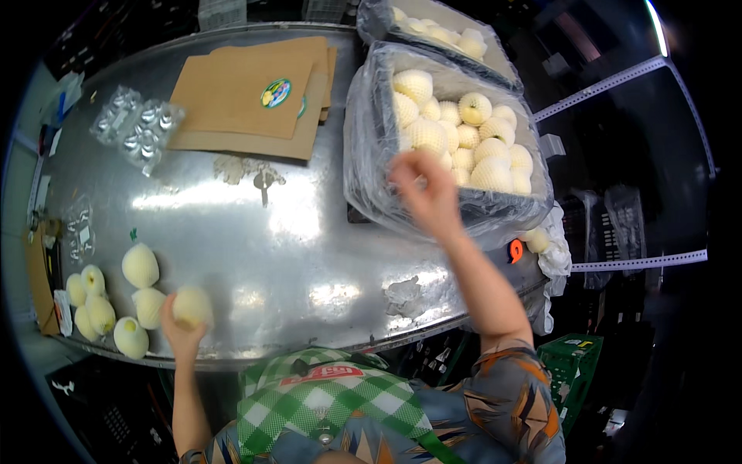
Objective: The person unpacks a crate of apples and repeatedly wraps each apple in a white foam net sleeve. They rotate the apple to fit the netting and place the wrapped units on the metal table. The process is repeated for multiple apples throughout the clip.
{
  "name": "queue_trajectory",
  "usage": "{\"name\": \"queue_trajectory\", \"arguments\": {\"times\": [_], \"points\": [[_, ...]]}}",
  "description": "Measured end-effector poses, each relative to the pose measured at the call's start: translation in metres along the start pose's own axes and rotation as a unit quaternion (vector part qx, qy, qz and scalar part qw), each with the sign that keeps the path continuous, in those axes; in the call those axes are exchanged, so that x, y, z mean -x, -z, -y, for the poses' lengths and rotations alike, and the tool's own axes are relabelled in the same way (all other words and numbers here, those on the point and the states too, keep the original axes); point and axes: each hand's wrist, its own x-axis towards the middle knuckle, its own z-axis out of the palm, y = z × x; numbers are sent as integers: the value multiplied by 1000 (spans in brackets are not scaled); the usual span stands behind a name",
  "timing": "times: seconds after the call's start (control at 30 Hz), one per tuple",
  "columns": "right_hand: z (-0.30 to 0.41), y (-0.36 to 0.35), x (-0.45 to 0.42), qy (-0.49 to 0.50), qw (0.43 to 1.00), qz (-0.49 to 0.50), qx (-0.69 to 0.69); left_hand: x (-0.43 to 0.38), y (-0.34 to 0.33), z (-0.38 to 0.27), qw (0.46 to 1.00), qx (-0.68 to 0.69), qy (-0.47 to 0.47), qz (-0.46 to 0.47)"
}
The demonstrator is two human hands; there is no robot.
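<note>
My left hand point(181, 335) grips a pale round fruit in a foam net sleeve point(193, 306), held over the metal table point(272, 243) and blurred by motion. Close beside it on the left lie several more sleeved fruits point(141, 265) in a loose group. My right hand point(428, 184), also blurred, is at the near left side of a plastic-lined box point(400, 206) packed with sleeved fruits point(464, 139). Its fingers are curled, and I cannot tell whether anything is in them.
A second lined box point(493, 35) of sleeved fruit stands behind the first. Flat cardboard sheets point(243, 93) with round stickers and clear plastic clamshells point(139, 124) lie at the back left. An orange tape dispenser or similar item point(515, 251) is near the right edge, by crumpled white plastic point(555, 246).
</note>
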Motion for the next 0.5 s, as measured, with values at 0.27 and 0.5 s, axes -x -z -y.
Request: {"name": "queue_trajectory", "arguments": {"times": [0.27,0.5], "points": [[-138,79,-72,-111,915,152,357,6,53,27,931,-323,-127,109],[-136,89,-80,-343,930,67,113,28,53,36,929,-357,-75,55]]}}
